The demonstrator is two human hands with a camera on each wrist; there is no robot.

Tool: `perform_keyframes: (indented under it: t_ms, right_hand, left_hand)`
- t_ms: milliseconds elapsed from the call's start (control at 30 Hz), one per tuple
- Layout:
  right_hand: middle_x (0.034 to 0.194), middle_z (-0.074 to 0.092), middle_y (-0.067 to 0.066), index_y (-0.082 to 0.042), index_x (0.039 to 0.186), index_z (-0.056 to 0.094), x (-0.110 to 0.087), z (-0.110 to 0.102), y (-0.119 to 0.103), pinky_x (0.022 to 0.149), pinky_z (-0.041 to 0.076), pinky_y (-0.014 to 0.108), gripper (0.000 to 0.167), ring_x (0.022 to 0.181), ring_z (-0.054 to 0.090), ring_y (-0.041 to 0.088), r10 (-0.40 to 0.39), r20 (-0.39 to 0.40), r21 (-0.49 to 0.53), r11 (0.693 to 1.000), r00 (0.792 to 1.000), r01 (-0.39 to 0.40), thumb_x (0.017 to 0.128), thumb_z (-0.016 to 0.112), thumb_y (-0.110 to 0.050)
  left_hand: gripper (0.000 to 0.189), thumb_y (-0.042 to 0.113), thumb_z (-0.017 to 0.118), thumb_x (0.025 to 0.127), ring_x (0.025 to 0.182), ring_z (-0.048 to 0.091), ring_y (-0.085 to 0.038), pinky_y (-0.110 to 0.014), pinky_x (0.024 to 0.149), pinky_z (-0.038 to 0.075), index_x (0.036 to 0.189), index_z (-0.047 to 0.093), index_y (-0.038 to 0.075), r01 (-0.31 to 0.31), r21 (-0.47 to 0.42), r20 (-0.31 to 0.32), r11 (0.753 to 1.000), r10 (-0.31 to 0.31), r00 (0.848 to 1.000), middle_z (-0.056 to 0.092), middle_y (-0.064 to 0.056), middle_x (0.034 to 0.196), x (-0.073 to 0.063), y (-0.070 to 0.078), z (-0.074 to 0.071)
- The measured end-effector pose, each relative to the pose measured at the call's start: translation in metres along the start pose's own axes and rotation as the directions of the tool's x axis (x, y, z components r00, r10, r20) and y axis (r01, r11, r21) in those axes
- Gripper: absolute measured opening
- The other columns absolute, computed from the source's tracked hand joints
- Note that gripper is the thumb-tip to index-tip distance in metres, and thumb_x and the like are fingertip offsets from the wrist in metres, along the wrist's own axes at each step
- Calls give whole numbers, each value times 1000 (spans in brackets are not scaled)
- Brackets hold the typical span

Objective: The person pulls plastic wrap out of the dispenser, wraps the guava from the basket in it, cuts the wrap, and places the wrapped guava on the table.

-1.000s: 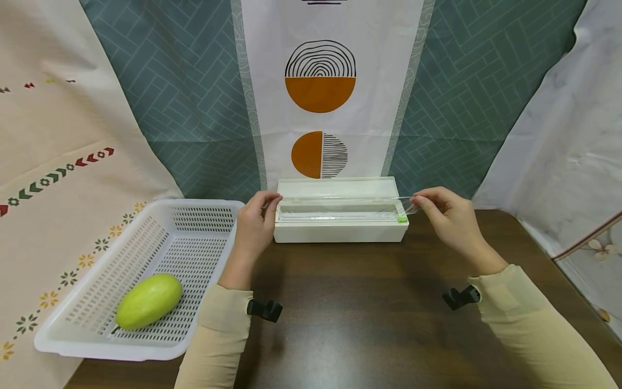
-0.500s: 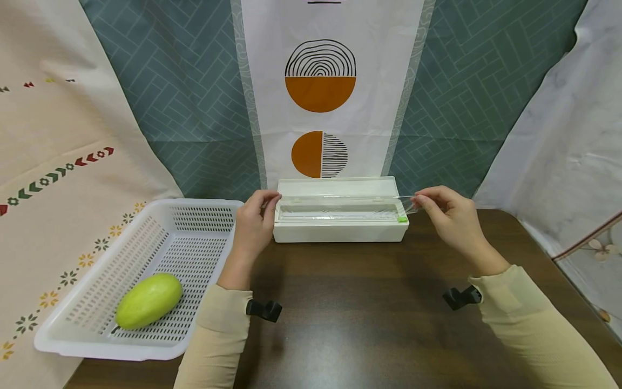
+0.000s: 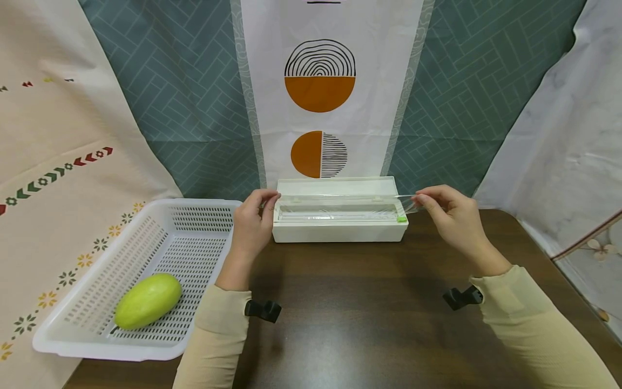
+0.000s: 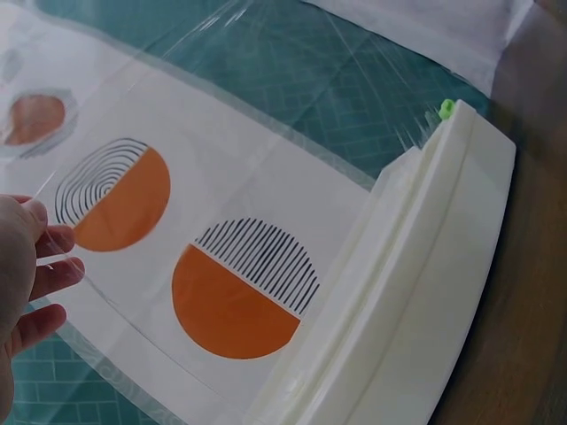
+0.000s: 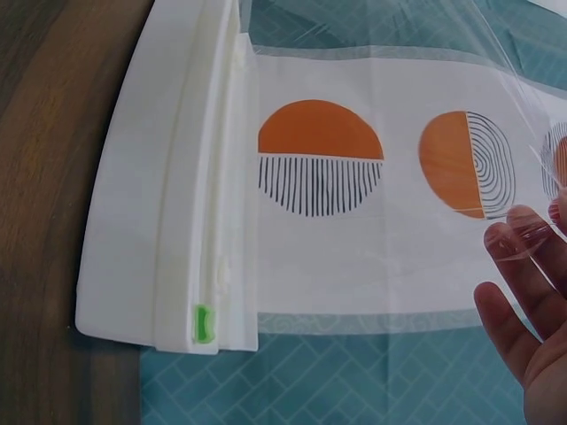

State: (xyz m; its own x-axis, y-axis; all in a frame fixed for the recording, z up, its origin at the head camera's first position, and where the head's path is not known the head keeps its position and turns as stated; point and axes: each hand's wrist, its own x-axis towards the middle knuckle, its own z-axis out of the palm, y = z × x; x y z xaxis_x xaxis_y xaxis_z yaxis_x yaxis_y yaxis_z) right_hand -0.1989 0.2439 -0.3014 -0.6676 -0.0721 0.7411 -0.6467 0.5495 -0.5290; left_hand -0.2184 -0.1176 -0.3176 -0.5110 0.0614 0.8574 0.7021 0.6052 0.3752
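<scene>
In the head view a long white cling film box [image 3: 340,234] stands at the back of the table with its lid [image 3: 337,186] up. A green slider [image 3: 401,219] sits at its right end. A sheet of clear cling film [image 3: 340,196] stretches above the box, held up at both front corners. My left hand [image 3: 254,224] pinches the left corner between thumb and fingers; my right hand [image 3: 452,213] pinches the right corner. Both wrist views show the film pulled up from the box, with the left fingers [image 4: 58,274] and right fingers [image 5: 523,252] at its edge.
At left, a white perforated basket [image 3: 194,270] holds a yellow-green, mango-like fruit [image 3: 148,301]. Brown tabletop [image 3: 350,313] lies between my forearms. Patterned cloth [image 3: 204,97] hangs right behind the box.
Both hands have risen very slightly and drawn a little apart, and the film's edge has come up with them. The box, basket and fruit stay put.
</scene>
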Motion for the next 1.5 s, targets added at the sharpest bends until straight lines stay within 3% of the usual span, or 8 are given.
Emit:
perform_keyframes:
  t_ms: [300,767,1000,1500]
  right_hand:
    - [84,67,-17,0,92,70,0,-2,-4,72,47,6,13,76,63,-7,-5,-10,22,1000,1000,6,83,65,8]
    - [85,67,-18,0,93,70,2,-4,-8,73,47,6,15,78,62,-9,-15,-21,12,1000,1000,15,82,65,9]
    - [87,65,-20,2,94,68,3,-6,-8,73,48,7,12,80,62,-9,-57,-7,7,998,998,57,84,65,6]
    - [86,67,-17,2,94,69,3,-8,-12,74,48,7,13,80,63,-8,-60,-21,27,998,998,60,83,65,7]
  left_hand:
    - [9,4,62,89,77,66,-25,-35,56,51,95,63,-4,-12,-5,-16,1000,12,1000,69,-16,86,1,0,-1]
    - [8,3,63,89,76,66,-24,-31,53,49,95,63,-3,-37,-10,-39,999,37,999,69,-15,84,3,4,-4]
    - [8,2,63,88,72,65,-23,-28,54,49,95,63,-4,-42,-19,-46,999,41,998,69,-16,84,4,6,-6]
    - [9,0,64,87,73,66,-24,-32,53,52,94,63,-4,-48,-32,-63,998,46,997,69,-16,83,6,9,-9]
